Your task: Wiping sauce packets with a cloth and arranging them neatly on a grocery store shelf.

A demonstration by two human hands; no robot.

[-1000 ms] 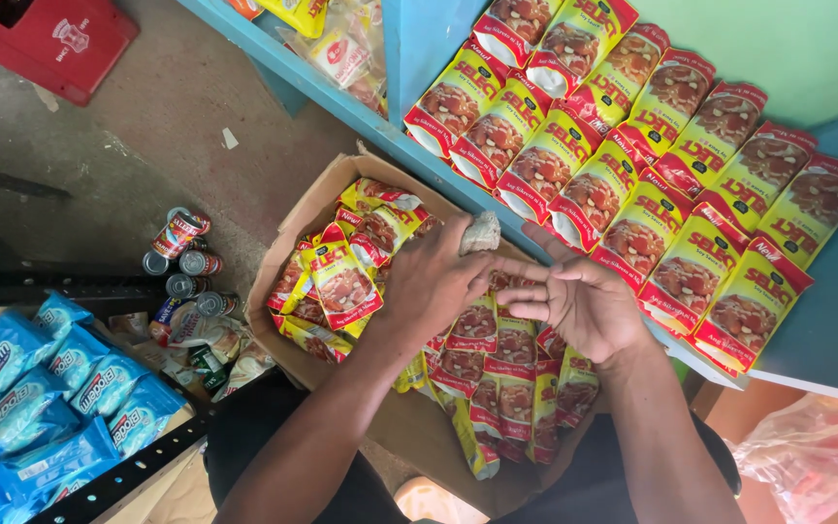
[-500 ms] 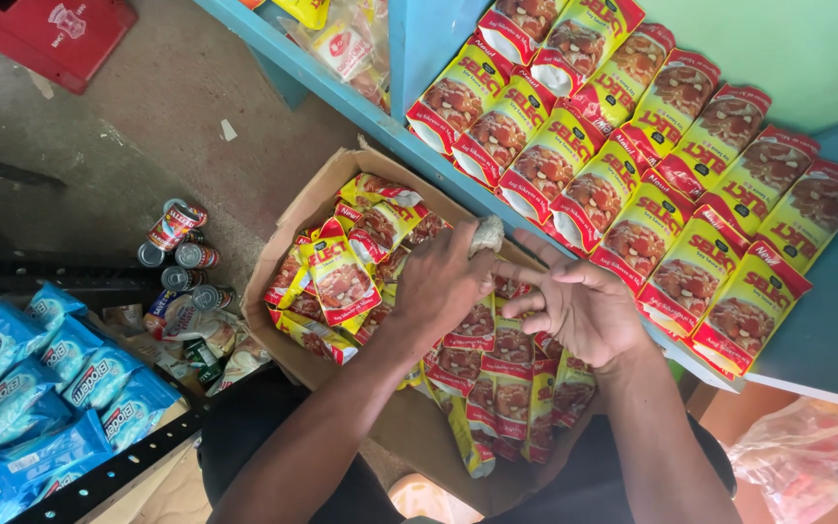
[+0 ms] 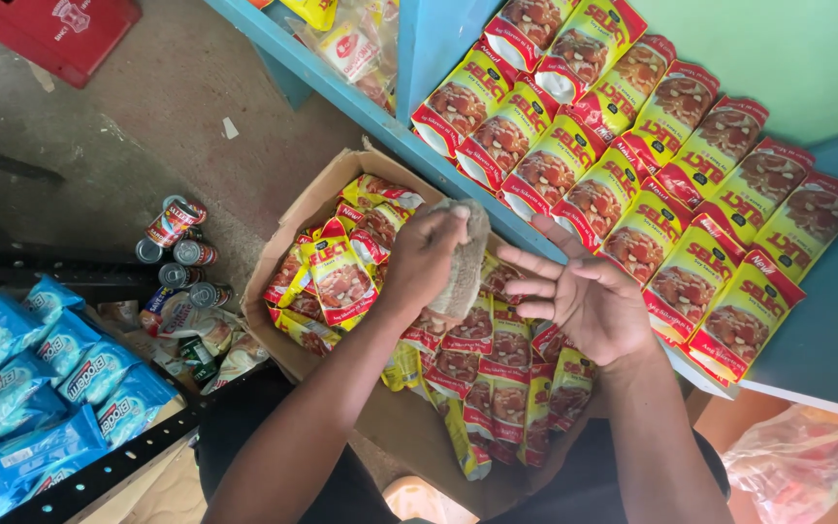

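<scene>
The left hand [image 3: 426, 260] grips a grey cloth [image 3: 462, 262], fingers closed around it, above the cardboard box [image 3: 288, 228] of sauce pouches [image 3: 341, 281]. Just beside, the right hand [image 3: 589, 306] is spread open, empty. Beyond, matching pouches [image 3: 652, 155] line the blue shelf [image 3: 826, 330].

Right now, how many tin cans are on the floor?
5, clustered on the floor left of the box: one red-labelled can on its side, and four upright below it. More may be hidden among the wrappers.
</scene>
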